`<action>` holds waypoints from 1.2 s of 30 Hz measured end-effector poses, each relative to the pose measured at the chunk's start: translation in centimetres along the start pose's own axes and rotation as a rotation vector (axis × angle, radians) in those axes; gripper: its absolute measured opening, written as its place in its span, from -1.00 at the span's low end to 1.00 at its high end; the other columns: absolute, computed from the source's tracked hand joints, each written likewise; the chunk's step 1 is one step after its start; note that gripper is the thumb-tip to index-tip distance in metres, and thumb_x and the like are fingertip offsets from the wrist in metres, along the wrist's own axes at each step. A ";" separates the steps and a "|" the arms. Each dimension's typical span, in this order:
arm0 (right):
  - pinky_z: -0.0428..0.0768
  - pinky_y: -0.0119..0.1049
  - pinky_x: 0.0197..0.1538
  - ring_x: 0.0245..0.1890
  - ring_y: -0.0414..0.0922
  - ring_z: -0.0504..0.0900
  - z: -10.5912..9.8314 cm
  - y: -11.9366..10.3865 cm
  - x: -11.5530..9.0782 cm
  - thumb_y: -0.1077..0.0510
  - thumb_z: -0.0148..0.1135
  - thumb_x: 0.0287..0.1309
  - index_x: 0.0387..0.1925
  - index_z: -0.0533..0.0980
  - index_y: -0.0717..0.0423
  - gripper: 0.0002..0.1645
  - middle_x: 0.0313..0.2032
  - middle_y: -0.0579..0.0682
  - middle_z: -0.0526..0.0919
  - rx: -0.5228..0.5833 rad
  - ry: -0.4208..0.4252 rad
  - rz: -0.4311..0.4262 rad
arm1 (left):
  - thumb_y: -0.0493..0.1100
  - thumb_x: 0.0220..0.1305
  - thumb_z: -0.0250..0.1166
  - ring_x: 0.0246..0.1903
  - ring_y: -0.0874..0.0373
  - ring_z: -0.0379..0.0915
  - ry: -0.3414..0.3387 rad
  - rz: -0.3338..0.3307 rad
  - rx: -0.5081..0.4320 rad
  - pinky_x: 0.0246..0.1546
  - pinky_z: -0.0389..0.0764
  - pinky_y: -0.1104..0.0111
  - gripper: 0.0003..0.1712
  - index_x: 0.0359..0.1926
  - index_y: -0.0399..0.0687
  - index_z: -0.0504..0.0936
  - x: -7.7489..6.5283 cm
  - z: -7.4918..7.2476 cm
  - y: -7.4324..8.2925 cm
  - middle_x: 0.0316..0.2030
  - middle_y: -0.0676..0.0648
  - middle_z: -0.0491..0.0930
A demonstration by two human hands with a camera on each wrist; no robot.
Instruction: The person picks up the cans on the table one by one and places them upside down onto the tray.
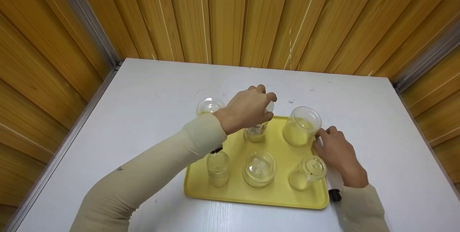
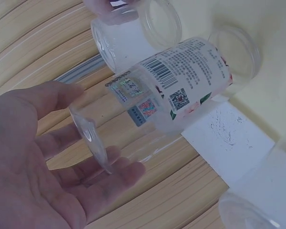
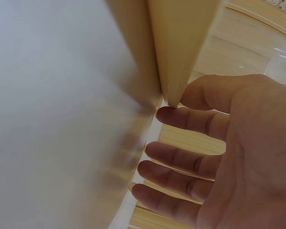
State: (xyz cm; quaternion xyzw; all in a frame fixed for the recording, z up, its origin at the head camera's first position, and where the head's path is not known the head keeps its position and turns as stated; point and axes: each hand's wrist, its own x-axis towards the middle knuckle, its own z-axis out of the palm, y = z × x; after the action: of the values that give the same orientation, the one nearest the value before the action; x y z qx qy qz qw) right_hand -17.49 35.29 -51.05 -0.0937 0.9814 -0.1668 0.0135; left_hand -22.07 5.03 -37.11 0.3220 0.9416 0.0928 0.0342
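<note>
Around the upper end of a clear glass with a printed label (image 2: 186,76) is my left hand (image 1: 246,108). Its fingers are spread and loosely bent; whether they press on the glass is unclear. The labelled glass stands at the back middle of a yellow tray (image 1: 233,194). At the tray's right edge my right hand (image 1: 337,149) pinches the rim between thumb and index finger, the other fingers extended. Close to that hand are a wide clear glass (image 1: 302,126) and an upturned clear glass (image 1: 307,172).
A clear glass (image 1: 218,169) and a low round glass (image 1: 259,169) stand along the tray's front. Another glass (image 1: 210,105) at the back left is partly hidden by the left sleeve. The white table (image 1: 154,92) meets wood-patterned panels (image 1: 226,20) behind.
</note>
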 end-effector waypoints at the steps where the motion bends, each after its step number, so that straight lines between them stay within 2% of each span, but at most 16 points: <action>1: 0.63 0.32 -0.24 0.02 0.42 0.54 0.0 0.0 0.0 0.13 0.11 0.48 0.10 0.58 0.33 -0.63 0.01 0.44 0.51 0.001 -0.002 0.002 | -0.05 0.50 0.28 0.07 -0.10 0.59 -0.002 0.000 0.004 -0.08 0.72 0.12 -0.50 0.38 -0.04 0.63 0.1 0.0 0.0 0.15 -0.20 0.61; 19: 0.61 0.33 -0.24 0.01 0.42 0.54 0.1 0.1 0.2 0.13 0.11 0.47 0.09 0.59 0.32 -0.63 0.01 0.44 0.51 0.004 0.011 -0.001 | -0.05 0.49 0.30 0.04 -0.07 0.60 0.009 0.006 -0.004 -0.10 0.73 0.12 -0.51 0.36 -0.03 0.64 0.2 0.1 -0.5 0.13 -0.19 0.63; 29: 0.62 0.33 -0.20 0.01 0.41 0.54 -0.2 -0.2 0.2 0.13 0.14 0.46 0.10 0.58 0.34 -0.62 -0.02 0.41 0.51 -0.007 -0.010 0.015 | -0.03 0.49 0.30 0.09 -0.08 0.57 0.004 -0.005 -0.005 -0.05 0.72 0.11 -0.48 0.40 -0.03 0.61 0.2 0.0 -0.5 0.17 -0.18 0.61; 33: 0.61 0.33 -0.21 0.01 0.41 0.54 -0.1 -0.2 0.2 0.13 0.13 0.46 0.10 0.58 0.34 -0.62 -0.01 0.42 0.51 -0.007 -0.009 0.018 | 0.10 0.49 0.31 0.23 -0.10 0.52 -0.016 -0.024 -0.009 0.05 0.70 0.08 -0.36 0.49 0.04 0.52 0.0 0.2 -0.6 0.31 -0.19 0.54; 36: 0.61 0.34 -0.21 0.02 0.41 0.54 -0.1 -0.2 0.2 0.13 0.13 0.46 0.10 0.58 0.34 -0.62 -0.01 0.43 0.51 -0.006 -0.007 0.016 | 0.23 0.47 0.29 0.38 -0.12 0.41 -0.030 -0.045 -0.016 0.14 0.65 0.04 -0.23 0.58 0.09 0.41 -0.2 0.3 -0.8 0.46 -0.20 0.42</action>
State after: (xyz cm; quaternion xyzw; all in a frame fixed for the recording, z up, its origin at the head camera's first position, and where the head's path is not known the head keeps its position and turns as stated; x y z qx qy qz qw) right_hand -17.71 35.11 -50.88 -0.0864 0.9826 -0.1635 0.0182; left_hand -22.33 4.31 -37.51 0.3017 0.9472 0.0949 0.0531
